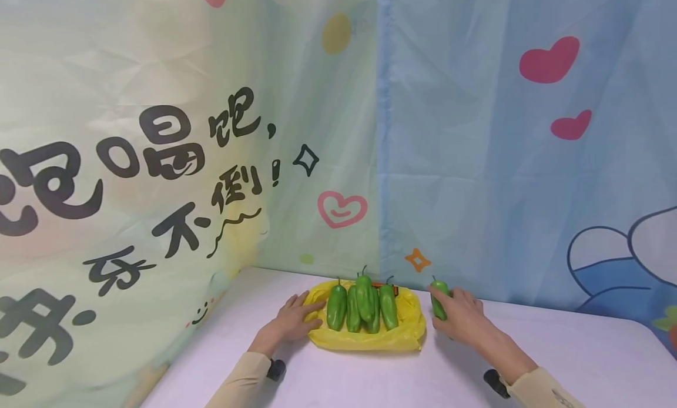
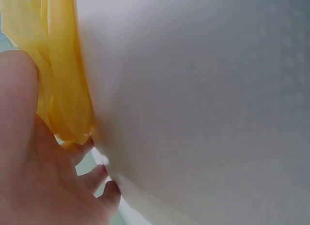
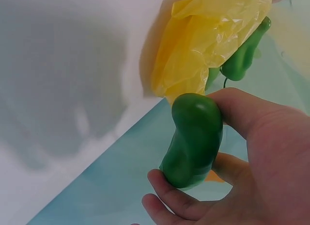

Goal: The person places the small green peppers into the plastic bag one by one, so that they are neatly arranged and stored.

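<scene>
My right hand (image 1: 465, 317) holds a long green pepper (image 3: 193, 137) between thumb and fingers, to the right of a yellow plastic bag (image 1: 365, 340). Several more green peppers (image 1: 365, 299) with thin dark stems lie together on the bag, one across the top of the others. On the bag's left edge rests my left hand (image 1: 290, 321), its fingers spread. The left wrist view has the thumb beside the folded yellow plastic and the other fingertips (image 2: 111, 193) low near the white surface.
The bag lies on a white table (image 1: 359, 378) toward its back edge. Behind the table hangs a printed cloth backdrop (image 1: 444, 161) with hearts and writing. A small orange-red thing (image 1: 392, 288) shows behind the peppers.
</scene>
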`<state>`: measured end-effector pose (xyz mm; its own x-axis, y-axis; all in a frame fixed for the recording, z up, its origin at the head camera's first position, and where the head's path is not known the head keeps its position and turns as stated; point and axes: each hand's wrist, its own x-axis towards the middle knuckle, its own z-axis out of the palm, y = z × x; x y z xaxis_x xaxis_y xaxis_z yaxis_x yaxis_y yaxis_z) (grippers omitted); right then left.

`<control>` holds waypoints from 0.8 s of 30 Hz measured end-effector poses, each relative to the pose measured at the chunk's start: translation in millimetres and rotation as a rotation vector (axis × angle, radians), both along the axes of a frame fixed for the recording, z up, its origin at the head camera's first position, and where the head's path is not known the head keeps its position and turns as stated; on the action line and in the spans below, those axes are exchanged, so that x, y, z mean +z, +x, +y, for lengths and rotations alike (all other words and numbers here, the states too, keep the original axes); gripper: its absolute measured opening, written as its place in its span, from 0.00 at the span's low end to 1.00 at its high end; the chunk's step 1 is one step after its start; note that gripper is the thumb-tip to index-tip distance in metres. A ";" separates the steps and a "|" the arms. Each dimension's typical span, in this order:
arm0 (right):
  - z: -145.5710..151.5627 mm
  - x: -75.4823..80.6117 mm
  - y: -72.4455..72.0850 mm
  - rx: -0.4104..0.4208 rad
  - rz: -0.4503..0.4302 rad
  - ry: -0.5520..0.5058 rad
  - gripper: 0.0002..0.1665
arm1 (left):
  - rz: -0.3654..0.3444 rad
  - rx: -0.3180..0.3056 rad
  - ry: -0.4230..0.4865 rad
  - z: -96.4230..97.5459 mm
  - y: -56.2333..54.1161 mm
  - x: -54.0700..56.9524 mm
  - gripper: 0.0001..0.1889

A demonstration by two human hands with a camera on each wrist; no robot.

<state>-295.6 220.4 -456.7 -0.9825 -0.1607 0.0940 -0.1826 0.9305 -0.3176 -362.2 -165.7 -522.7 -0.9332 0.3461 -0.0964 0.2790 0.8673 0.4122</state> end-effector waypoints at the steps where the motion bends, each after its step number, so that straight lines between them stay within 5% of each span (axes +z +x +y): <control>1: -0.8 0.2 -0.3 0.001 0.003 -0.001 0.39 | 0.003 -0.002 0.002 -0.3 0.1 -0.3 0.27; 24: -16.6 5.1 -2.4 0.018 -0.017 -0.001 0.38 | 0.006 -0.010 -0.006 -0.7 0.8 2.3 0.28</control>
<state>-298.0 203.8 -451.5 -0.9809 -0.1782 0.0773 -0.1937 0.9267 -0.3220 -361.4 -166.4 -520.4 -0.9304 0.3544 -0.0933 0.2896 0.8671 0.4053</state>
